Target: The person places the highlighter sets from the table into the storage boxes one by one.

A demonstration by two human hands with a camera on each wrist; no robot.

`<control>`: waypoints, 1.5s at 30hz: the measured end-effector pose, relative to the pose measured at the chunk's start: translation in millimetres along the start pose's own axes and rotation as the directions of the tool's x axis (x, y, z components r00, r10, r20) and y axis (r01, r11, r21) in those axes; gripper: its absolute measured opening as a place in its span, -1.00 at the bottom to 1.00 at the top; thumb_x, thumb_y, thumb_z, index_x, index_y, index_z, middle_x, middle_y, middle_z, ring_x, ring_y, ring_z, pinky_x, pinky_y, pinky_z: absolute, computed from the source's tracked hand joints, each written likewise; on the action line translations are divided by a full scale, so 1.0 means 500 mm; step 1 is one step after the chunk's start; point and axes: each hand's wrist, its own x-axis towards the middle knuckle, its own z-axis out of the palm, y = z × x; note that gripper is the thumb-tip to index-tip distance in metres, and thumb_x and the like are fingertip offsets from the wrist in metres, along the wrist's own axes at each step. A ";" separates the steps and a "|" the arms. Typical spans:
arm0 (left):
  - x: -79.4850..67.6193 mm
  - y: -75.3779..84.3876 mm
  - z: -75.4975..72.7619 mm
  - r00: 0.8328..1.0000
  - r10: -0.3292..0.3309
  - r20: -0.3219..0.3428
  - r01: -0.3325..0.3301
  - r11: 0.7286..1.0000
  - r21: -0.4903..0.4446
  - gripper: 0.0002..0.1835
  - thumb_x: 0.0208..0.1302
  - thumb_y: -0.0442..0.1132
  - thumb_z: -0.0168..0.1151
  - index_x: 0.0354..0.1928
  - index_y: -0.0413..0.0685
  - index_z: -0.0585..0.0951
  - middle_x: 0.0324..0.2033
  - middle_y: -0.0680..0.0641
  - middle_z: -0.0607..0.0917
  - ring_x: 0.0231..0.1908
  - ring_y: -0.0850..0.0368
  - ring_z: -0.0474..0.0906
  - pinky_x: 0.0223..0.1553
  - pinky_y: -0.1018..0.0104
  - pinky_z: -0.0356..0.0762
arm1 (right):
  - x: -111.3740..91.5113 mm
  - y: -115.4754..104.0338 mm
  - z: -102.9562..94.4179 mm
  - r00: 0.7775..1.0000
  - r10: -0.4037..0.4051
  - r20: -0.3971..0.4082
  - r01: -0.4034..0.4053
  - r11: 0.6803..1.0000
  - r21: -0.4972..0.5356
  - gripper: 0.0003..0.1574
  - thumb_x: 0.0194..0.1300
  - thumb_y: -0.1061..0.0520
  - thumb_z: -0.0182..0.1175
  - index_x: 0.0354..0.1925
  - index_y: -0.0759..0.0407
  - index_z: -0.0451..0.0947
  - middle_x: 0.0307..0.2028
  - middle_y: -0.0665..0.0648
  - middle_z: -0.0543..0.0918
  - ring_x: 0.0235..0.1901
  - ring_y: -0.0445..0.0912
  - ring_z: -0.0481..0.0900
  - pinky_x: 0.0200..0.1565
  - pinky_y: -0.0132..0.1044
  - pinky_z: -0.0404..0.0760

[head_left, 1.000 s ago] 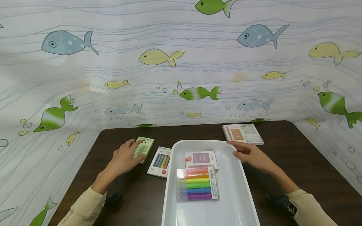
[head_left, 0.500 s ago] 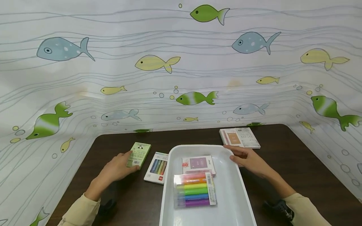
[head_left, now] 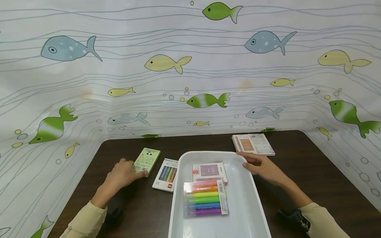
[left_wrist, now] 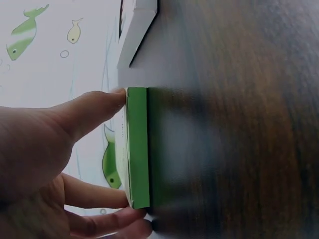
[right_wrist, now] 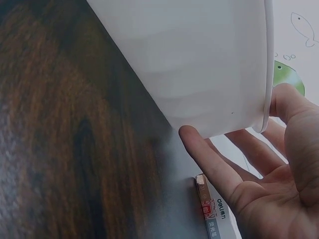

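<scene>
In the head view my left hand (head_left: 120, 177) is at the near end of a flat green box (head_left: 147, 160) on the dark table. The left wrist view shows the thumb on one edge of that box (left_wrist: 138, 149) and fingers on the opposite edge, pinching it. My right hand (head_left: 265, 168) holds the far right corner of a white tray (head_left: 247, 201), thumb on the rim and fingers along the outer wall. Inside the tray lie a clear pack of thick coloured markers (head_left: 205, 199) and a white box with a purple panel (head_left: 209, 171).
A white box with a window showing coloured sticks (head_left: 166, 175) lies between the green box and the tray. Behind the right hand, white boxes with an orange-brown panel (head_left: 253, 144) lie near the table's back edge. A fish-patterned sheet (head_left: 166, 105) surrounds the table.
My left hand has drawn back from reaching over the green box's top to gripping its near end. The right hand stays at the tray corner. The head view has shifted slightly.
</scene>
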 end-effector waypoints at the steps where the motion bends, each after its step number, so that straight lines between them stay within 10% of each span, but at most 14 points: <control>1: 0.001 0.000 0.000 1.000 0.005 -0.001 -0.005 1.000 -0.011 -0.13 0.16 0.29 0.42 -0.02 -0.54 0.57 -0.26 -0.26 0.47 -0.31 -0.13 0.42 -0.42 -0.01 0.45 | 0.000 0.000 0.000 1.000 0.004 -0.003 -0.004 1.000 0.000 -0.37 0.52 0.06 0.21 0.48 -0.02 0.38 0.16 0.26 0.61 -0.05 0.16 0.65 -0.09 -0.13 0.70; 20: 0.010 -0.010 -0.003 0.998 0.057 -0.013 -0.058 0.987 -0.150 -0.05 0.07 0.15 0.54 0.15 -0.64 0.46 -0.12 -0.36 0.53 -0.21 -0.14 0.42 -0.26 0.04 0.48 | 0.001 0.004 0.002 1.000 -0.008 -0.012 0.008 1.000 -0.005 -0.38 0.52 0.06 0.21 0.47 -0.02 0.39 0.13 0.25 0.64 -0.08 0.15 0.65 -0.09 -0.13 0.70; 31: 0.022 -0.025 0.001 0.995 0.085 -0.057 -0.100 0.939 -0.330 0.05 0.00 -0.06 0.64 0.42 -0.35 0.27 -0.01 -0.49 0.39 -0.17 -0.21 0.46 -0.20 -0.06 0.51 | 0.000 0.005 0.000 0.999 0.012 -0.030 -0.013 0.999 -0.029 -0.37 0.51 0.04 0.23 0.47 -0.02 0.40 0.10 0.23 0.65 -0.11 0.13 0.65 -0.11 -0.13 0.71; 34: 0.028 -0.030 0.004 0.997 0.076 0.016 -0.057 0.856 -0.514 -0.04 0.07 -0.24 0.59 0.44 -0.37 0.25 -0.03 -0.44 0.43 -0.20 -0.13 0.53 -0.25 0.08 0.59 | -0.001 0.006 0.000 1.000 0.019 -0.025 -0.020 1.000 -0.023 -0.36 0.50 0.04 0.23 0.47 0.01 0.39 0.09 0.25 0.65 -0.11 0.13 0.65 -0.11 -0.13 0.71; 39: 0.031 -0.038 0.004 0.989 0.079 0.124 0.049 0.621 -0.782 -0.12 0.17 -0.53 0.42 0.48 -0.39 0.17 0.03 -0.43 0.33 -0.20 -0.07 0.63 -0.18 0.14 0.71 | -0.002 0.005 0.003 0.999 0.030 -0.022 -0.030 0.999 -0.035 -0.35 0.50 0.01 0.23 0.48 -0.01 0.38 0.12 0.25 0.64 -0.08 0.13 0.65 -0.10 -0.15 0.70; 45: 0.031 -0.036 -0.009 0.985 0.118 0.123 0.042 0.532 -0.846 -0.17 0.22 -0.55 0.37 0.48 -0.35 0.19 0.09 -0.41 0.26 -0.14 -0.11 0.64 -0.11 0.07 0.69 | -0.001 -0.003 0.000 0.999 0.029 -0.021 -0.030 0.999 -0.025 -0.36 0.51 0.03 0.22 0.48 -0.01 0.38 0.11 0.25 0.64 -0.08 0.15 0.65 -0.11 -0.12 0.70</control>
